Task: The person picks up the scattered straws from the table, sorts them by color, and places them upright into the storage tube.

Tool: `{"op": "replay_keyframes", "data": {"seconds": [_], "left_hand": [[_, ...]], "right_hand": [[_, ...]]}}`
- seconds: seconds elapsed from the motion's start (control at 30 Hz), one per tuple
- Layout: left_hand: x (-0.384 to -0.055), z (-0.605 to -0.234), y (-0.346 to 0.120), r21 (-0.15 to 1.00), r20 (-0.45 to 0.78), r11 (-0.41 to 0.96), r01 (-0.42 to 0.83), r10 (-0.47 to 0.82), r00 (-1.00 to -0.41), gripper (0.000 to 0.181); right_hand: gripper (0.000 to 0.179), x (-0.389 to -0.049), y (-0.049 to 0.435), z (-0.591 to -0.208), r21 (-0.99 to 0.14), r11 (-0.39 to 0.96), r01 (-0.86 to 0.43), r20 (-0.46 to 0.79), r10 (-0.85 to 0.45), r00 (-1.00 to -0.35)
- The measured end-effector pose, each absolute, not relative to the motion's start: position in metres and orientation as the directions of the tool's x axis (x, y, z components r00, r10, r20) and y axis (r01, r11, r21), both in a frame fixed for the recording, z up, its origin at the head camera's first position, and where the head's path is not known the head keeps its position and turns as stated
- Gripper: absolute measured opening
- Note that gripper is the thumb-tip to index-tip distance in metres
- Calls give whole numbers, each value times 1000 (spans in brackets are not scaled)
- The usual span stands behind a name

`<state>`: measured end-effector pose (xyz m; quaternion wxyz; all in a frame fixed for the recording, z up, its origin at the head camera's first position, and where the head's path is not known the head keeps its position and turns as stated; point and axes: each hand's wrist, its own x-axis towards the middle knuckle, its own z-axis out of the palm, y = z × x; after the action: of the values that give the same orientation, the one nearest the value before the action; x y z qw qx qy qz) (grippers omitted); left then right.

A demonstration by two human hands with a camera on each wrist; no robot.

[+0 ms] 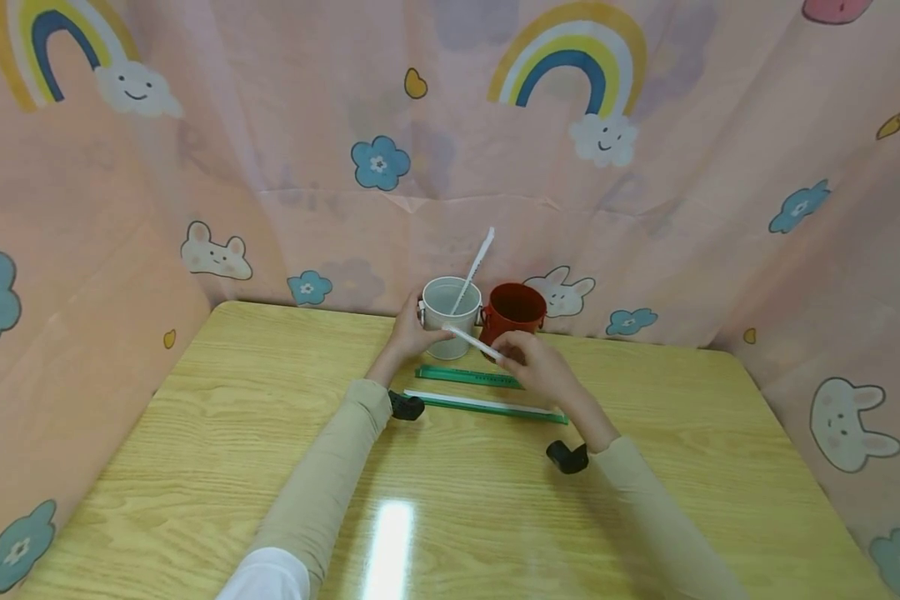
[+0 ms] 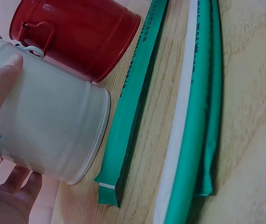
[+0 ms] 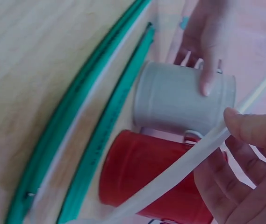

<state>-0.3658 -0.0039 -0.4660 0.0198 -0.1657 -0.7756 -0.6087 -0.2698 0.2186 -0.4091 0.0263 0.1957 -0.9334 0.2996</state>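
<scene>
In the left wrist view a small white metal pail (image 2: 53, 112) is gripped by my left hand (image 1: 411, 332), its thumb along the side and fingers around behind. My right hand (image 1: 542, 367) pinches a slim white paper-like strip (image 3: 184, 162) between thumb and fingers. That strip slants in front of the pails, its far end close to the left thumb in the head view. Another slim white stick (image 1: 474, 271) leans upright inside the white pail, its lower end hidden. Touching or close beside it stands a red metal pail (image 3: 140, 163).
On the wooden table (image 1: 645, 500), nearer me than the pails, lies a long green printed packet (image 2: 128, 107). Closer still, more green packets (image 2: 200, 116) lie lengthwise with a white strip (image 2: 178, 121) along them. A patterned pink curtain (image 1: 307, 108) encloses the table's back and sides.
</scene>
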Motion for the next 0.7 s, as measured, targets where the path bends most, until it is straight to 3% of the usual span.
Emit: {"op": "replay_keyframes", "data": {"seconds": [0.7], "left_hand": [[-366, -465, -3, 935, 238, 207, 287, 232, -943, 88]], "right_hand": [[20, -294, 193, -365, -739, 542, -401, 359, -187, -914]]}}
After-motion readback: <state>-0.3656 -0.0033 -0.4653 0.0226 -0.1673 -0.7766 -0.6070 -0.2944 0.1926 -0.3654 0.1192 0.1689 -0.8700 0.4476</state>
